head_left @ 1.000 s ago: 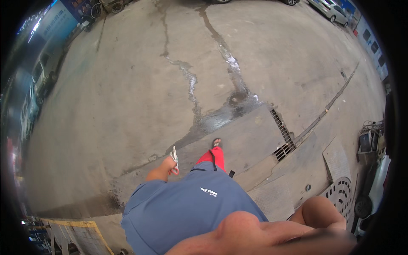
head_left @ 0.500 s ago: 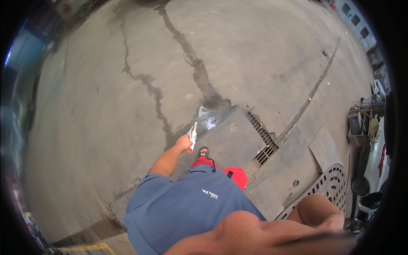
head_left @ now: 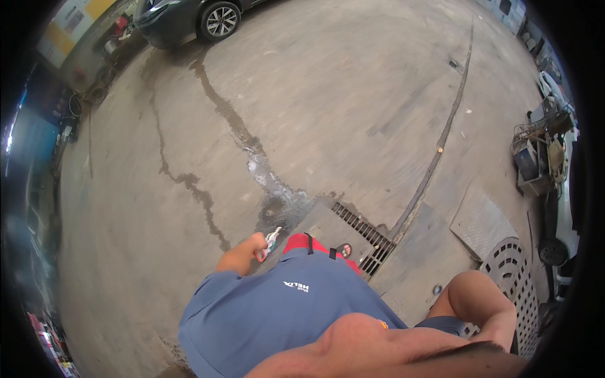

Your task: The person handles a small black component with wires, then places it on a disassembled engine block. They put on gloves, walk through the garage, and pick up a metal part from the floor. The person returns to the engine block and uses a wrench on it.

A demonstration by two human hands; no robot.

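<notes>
My left hand (head_left: 253, 244) is closed around a small, slim white item (head_left: 271, 240) with teal and orange-red parts; I cannot make out its kind. It hangs at the left of my body, over the floor next to a wet patch (head_left: 277, 208). At the right my right arm (head_left: 476, 296) is bent with the elbow out, and its hand is hidden from view. I wear a blue shirt (head_left: 277, 302) and red bottoms (head_left: 299, 242). One sandalled foot (head_left: 344, 250) shows beside them.
A slotted drain grate (head_left: 362, 230) lies by my foot, with metal plates (head_left: 482, 217) and a perforated cover (head_left: 510, 271) to the right. A dark car (head_left: 189, 22) stands far ahead. Wet trails (head_left: 217, 104) cross the concrete. Cluttered equipment (head_left: 535, 164) and a white vehicle (head_left: 564, 220) are at the right.
My view has shifted forward, bringing the dark car in at the top. The left hand, still holding the white item, appears lower and closer to my body. A different foot shows, nearer the drain.
</notes>
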